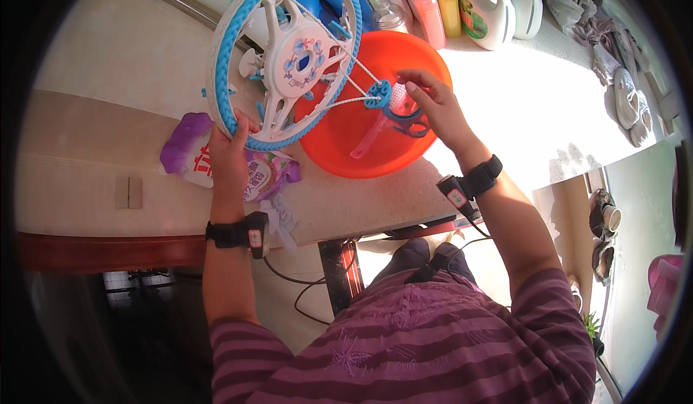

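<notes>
Right, from my end I see the round hanger [283, 64], a white wheel with a blue braided rim, tilted up over the back left of the counter [505, 79] and partly above the red basin [339, 148]. The left hand [229, 151] is pinching the lower left of that rim, thumb on the near face. White cords [354, 101] run from the wheel to a blue hub [377, 95], which hangs over the basin. The right hand [433, 109] sits just beyond it, thumb and forefinger slightly parted, by a dark blue ring [411, 124]; the fingers hide part of it, so I cannot tell whether they grip it. A pink handle [369, 135] lies in the basin, though its upper end is too covered for me to name. Under the left wrist I make out a purple and white bag [189, 148] on the counter. Behind the basin stand a pink bottle [428, 18], a yellow bottle [448, 8] and a white jug [491, 32]. White shoes [626, 101] sit at the far right, and each wrist wears a black strap [482, 179].
</notes>
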### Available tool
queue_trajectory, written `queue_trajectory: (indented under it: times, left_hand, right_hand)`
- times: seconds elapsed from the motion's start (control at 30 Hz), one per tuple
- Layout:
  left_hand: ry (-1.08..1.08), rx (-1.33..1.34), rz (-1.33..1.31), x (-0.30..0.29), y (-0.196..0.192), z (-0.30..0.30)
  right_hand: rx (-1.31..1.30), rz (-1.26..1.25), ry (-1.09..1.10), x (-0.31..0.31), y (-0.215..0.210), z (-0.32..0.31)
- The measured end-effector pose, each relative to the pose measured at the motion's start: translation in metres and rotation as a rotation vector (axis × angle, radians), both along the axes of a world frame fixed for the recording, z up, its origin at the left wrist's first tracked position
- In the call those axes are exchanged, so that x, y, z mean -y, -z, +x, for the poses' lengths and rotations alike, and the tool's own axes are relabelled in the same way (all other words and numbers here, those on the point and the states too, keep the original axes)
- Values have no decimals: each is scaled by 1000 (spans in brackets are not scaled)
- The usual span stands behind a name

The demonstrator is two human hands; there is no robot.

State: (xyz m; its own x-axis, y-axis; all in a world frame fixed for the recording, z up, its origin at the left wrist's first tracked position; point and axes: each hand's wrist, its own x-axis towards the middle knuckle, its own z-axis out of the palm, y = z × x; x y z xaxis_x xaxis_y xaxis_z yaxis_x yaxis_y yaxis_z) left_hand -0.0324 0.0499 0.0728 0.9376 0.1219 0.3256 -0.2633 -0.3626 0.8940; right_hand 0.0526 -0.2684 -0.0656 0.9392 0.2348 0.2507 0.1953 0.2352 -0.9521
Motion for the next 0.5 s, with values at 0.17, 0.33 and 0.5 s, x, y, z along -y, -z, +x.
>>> queue_trajectory:
  times: [0.17,0.33,0.5]
  left_hand:
    - [39,9,-5,-10,0,3]
    - [59,42,-38,-18,4,5]
    - [27,64,-66,-18,3,2]
  right_hand:
    - [-33,113,-93,6,-6,-4]
    - [253,-423,-67,13,-14,-11]
    - [214,-344,70,40,-41,-3]
